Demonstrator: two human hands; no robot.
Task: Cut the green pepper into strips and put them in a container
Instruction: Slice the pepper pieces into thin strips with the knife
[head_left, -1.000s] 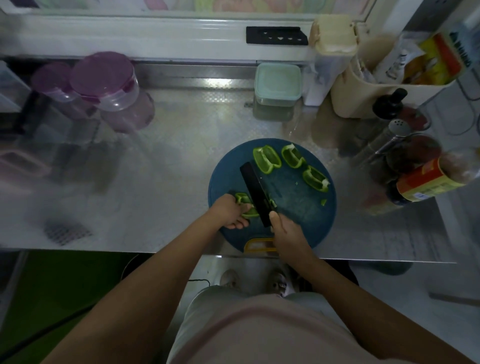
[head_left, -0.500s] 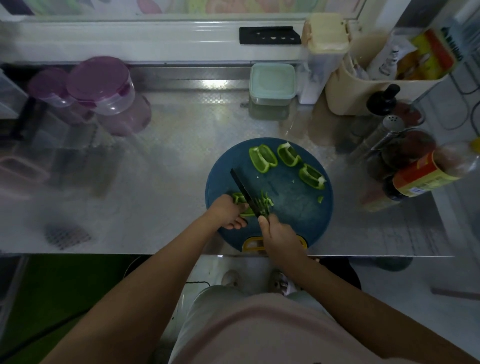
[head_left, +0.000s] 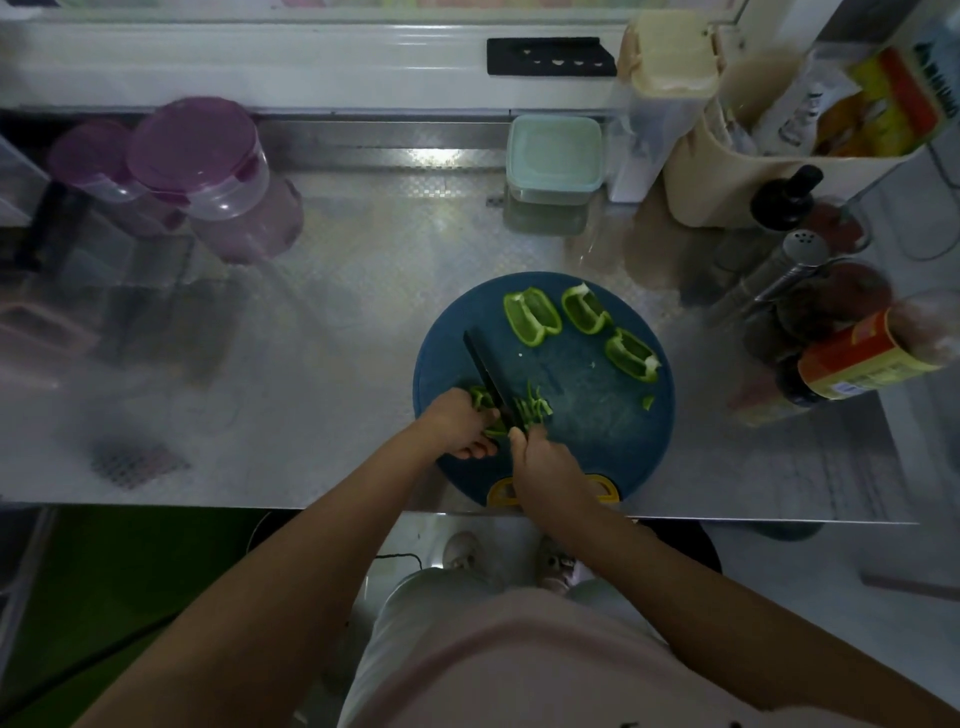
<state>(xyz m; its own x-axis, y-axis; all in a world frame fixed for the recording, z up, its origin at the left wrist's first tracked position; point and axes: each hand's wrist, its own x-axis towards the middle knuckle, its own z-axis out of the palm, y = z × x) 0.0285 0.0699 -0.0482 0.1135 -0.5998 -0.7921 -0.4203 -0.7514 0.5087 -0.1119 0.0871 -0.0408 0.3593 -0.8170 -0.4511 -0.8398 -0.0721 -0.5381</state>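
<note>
Embossed steel counter (head_left: 363, 338), round board (head_left: 587, 415), pepper strips (head_left: 532, 408)

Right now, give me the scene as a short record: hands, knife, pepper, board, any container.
left hand: holds down the pepper piece being cut
right hand: grips the knife, blade between that piece and the strips
strips: small pile right of the blade, on the board
uncut pieces: three, on the board's far half
board: round, blue, at the counter's near edge
tub: teal lid on, at the counter's back
</note>
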